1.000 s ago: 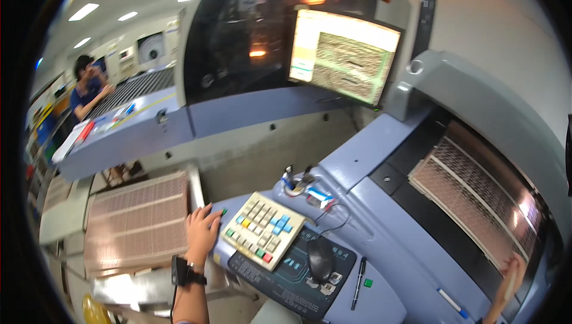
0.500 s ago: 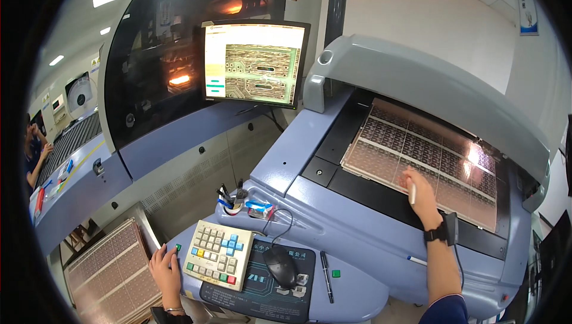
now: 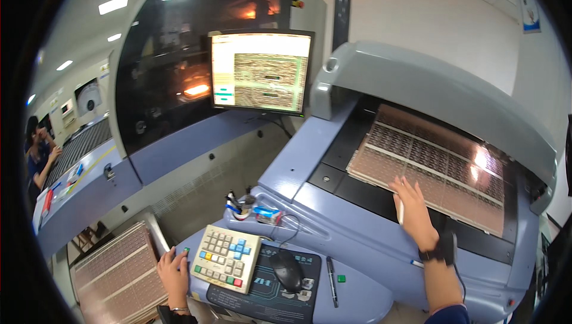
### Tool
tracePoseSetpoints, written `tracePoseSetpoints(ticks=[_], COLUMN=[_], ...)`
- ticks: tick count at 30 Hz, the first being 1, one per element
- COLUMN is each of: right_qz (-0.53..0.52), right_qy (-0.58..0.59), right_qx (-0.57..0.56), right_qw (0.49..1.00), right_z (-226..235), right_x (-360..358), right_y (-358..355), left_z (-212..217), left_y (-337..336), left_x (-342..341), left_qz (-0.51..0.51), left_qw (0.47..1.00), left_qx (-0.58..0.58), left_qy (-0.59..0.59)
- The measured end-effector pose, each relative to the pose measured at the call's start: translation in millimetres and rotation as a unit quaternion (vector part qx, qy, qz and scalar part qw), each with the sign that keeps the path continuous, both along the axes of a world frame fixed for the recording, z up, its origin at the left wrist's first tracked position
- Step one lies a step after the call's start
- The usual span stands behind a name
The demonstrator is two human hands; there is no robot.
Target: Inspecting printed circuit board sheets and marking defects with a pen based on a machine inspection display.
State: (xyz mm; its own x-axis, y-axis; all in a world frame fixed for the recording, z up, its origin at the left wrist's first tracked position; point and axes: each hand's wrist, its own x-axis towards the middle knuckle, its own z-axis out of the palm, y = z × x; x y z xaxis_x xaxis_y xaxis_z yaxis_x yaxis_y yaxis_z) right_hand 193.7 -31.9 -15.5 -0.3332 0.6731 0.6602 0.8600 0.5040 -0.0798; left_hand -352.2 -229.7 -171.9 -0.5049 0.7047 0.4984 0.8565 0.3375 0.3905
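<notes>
A copper-coloured circuit panel (image 3: 417, 163) with rows of patterned blocks lies on the machine's black bed under a raised grey hood. Over its near left edge reaches my right hand (image 3: 414, 214), fingers stretched and spread. Along the thumb side runs a slim white thing (image 3: 401, 212); whether it is held or worn on the thumb I cannot tell. My left hand (image 3: 174, 273) rests at the console's left edge, fingers apart, fingertips beside a small green button (image 3: 186, 251). Next to it sits a beige keypad (image 3: 226, 258) with coloured keys.
A black mouse (image 3: 286, 270) sits on a dark mat, near a black pen (image 3: 332, 282) and a pen cup (image 3: 239, 205). Stacked panels (image 3: 122, 276) stand at lower left. A monitor (image 3: 262, 73) shows magnified circuit traces. Another person (image 3: 40, 151) works at far left.
My right hand has shifted left along the panel's near edge and its fingers have spread. The monitor picture has changed. The whole view has shifted slightly; my left hand stays by the button.
</notes>
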Motion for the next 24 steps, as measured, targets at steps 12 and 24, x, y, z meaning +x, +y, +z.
tracePoseSetpoints(ticks=[12, 24], right_qz=[0.356, 0.341], right_qy=[0.013, 0.244], right_qx=[-0.019, -0.033], right_qw=[0.934, 0.907], right_z=[-32, -78], right_x=[-106, -118], right_y=[-156, -150], left_z=[13, 5], left_y=[4, 0], left_x=[9, 5], left_qz=[0.006, 0.007], left_qw=[0.999, 1.000], left_qx=[-0.035, -0.023], left_qy=[-0.017, -0.019])
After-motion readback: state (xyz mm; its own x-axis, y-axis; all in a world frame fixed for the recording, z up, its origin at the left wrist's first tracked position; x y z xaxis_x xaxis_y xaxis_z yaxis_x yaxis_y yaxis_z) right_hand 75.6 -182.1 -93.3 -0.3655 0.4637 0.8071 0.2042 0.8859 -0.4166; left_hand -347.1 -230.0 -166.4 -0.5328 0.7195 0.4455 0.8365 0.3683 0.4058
